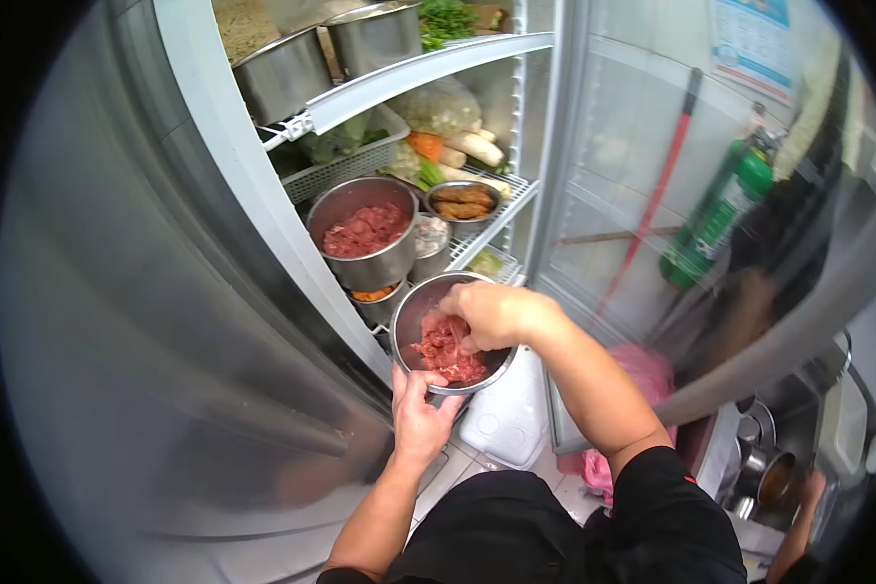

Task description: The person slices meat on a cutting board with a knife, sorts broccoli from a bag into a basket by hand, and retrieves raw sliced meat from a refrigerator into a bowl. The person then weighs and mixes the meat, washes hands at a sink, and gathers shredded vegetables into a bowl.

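A round steel bowl (412, 321) is tilted slightly toward me in front of the open fridge. Gripping its near rim is my left hand (420, 419), thumb over the edge and fingers underneath. Raw sliced red meat (448, 362) lies in the bottom of the bowl. My right hand (487, 313) reaches in from the right, fingers curled down into the meat and pinching some of it; the fingertips are partly hidden. Just beyond the bowl, a larger steel pot (384, 263) of similar raw meat (368, 232) stands on the fridge shelf.
Around the pot are a small bowl of browned food (462, 202), bagged vegetables (438, 105) and a basket (346, 173). The glass door (603, 195) stands open at right, a green fire extinguisher (720, 214) behind it. A white container (506, 419) is below. Another person's arm (798, 530) shows lower right.
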Available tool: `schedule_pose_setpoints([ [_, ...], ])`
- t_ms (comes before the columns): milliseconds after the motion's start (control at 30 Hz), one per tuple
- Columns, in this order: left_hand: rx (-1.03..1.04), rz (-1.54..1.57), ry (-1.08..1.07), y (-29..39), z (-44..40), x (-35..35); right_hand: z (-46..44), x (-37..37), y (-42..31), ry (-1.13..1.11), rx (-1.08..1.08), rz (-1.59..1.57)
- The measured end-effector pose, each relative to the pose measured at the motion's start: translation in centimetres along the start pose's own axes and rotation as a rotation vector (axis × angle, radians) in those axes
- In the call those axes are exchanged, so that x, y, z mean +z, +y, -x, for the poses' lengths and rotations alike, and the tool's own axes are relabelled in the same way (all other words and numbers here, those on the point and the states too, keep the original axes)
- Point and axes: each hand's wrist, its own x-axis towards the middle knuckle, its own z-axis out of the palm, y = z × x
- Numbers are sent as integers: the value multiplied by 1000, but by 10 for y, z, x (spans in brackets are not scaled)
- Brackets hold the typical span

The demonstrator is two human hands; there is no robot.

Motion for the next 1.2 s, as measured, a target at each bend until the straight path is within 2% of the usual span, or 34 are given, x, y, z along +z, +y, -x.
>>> schedule_pose_setpoints([
  [33, 20, -18, -7, 3, 7, 1, 13, 14, 2, 44, 17, 151],
  [167, 91, -15, -48, 15, 36, 5, 61, 40, -17, 83, 280, 125],
  [233, 159, -17, -72, 16, 50, 2, 83, 60, -30, 82, 238, 109],
  [367, 131, -24, -169, 16, 78, -7, 109, 77, -40, 220, 302, 123],
  [400, 80, -15, -191, 21, 82, -8, 117, 73, -41, 347, 265, 68],
  [500, 197, 18, -151, 17, 91, -6, 132, 50, -54, 522, 184, -83],
  [600, 219, 28, -136, 12, 99, -3, 133, 43, -49, 515, 319, -450],
  [700, 234, -6, -102, 10, 100, -3, 115, 33, -45, 561, 271, -878],
  [900, 231, -55, -49, 15, 106, -9, 23, -22, -58, 987, 29, -839],
  [967, 220, -69, -24, 15, 102, -9, -30, -38, -45, 1132, -50, -384],
  [1033, 170, -112, -24, 21, 105, -5, -55, -55, -34, 709, -109, -84],
  [1067, 149, -135, -33, 22, 109, -6, -46, -69, -52, 446, -13, 58],
  [1100, 147, -137, -39, 21, 111, -6, -50, -65, -44, 551, -106, 122],
  [1167, 166, -124, -33, 19, 109, -4, -11, -69, -72, 427, -107, 58],
  [1200, 173, -125, -27, 20, 108, -3, 9, -57, -77, 285, -75, 140],
])
